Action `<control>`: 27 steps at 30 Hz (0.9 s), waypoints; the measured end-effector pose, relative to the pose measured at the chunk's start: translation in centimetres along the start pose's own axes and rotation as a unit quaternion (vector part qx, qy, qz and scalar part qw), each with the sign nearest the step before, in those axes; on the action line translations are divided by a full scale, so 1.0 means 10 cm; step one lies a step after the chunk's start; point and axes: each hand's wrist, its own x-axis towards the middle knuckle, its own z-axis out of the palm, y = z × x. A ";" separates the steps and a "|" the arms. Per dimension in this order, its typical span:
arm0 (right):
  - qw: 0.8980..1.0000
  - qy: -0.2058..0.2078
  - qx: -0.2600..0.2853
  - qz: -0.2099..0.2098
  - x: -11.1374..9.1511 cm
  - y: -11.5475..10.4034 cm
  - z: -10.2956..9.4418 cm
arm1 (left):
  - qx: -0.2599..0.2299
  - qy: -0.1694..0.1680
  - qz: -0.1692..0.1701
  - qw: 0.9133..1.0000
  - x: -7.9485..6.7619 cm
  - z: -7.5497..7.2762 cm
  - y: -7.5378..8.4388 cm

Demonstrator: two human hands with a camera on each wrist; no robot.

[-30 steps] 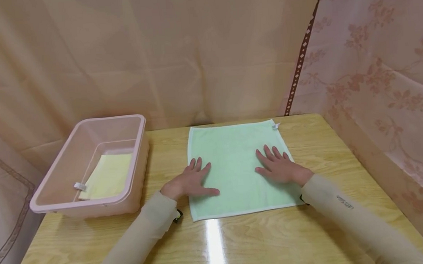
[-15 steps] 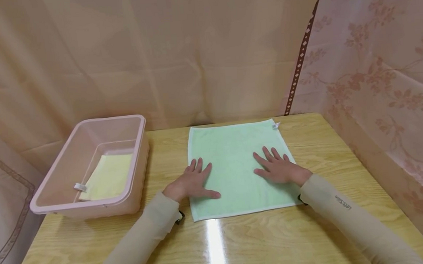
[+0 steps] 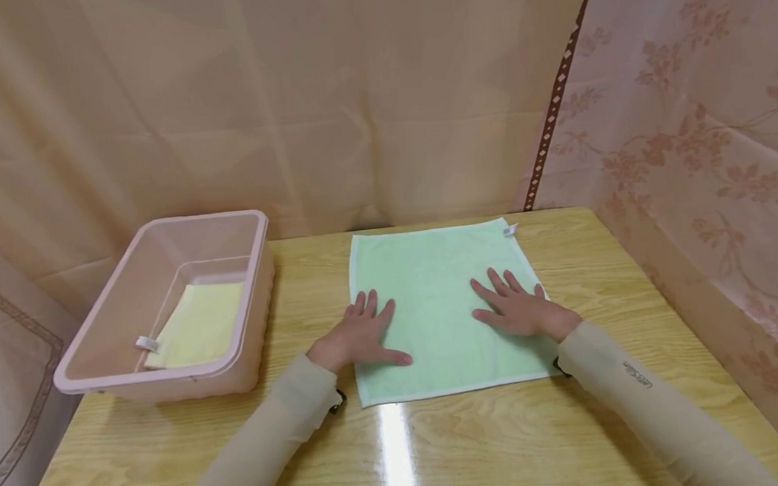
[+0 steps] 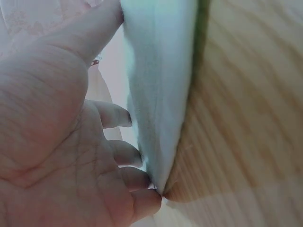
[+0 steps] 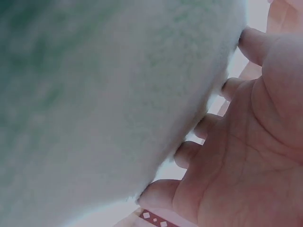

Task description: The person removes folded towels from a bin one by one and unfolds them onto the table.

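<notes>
A light green towel (image 3: 438, 284) with a white hem lies spread flat on the wooden table, a small white tag at its far right corner. My left hand (image 3: 361, 337) rests on its left edge, fingers spread. On the right part of the towel, my right hand (image 3: 516, 308) lies with fingers spread too. In the left wrist view, the fingertips of my left hand (image 4: 71, 127) touch the towel (image 4: 156, 85) beside its hem. The right wrist view has my right hand (image 5: 236, 142) touching the towel (image 5: 104, 94) with its fingertips, the palm raised off it.
A pink plastic basin (image 3: 163, 377) stands on the left of the table (image 3: 482, 445). Inside it lies a folded yellow towel (image 3: 200, 325) with a white tag. A beige curtain (image 3: 301, 114) hangs behind the table, and a floral pink cloth (image 3: 704, 142) hangs along the right.
The green towel has shifted very slightly to the right, along with both hands on it. The basin and the yellow towel stay where they were.
</notes>
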 end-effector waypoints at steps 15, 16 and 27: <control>1.000 0.007 0.017 0.011 -0.21 0.38 -0.01 | 0.044 0.011 0.019 0.999 0.23 0.09 0.39; 1.000 0.007 0.018 0.012 -0.22 0.42 -0.01 | 0.049 0.012 0.022 0.998 0.26 0.10 0.43; 0.999 0.019 0.047 0.016 -0.47 0.84 -0.11 | 0.072 0.016 0.016 0.997 0.61 0.22 0.93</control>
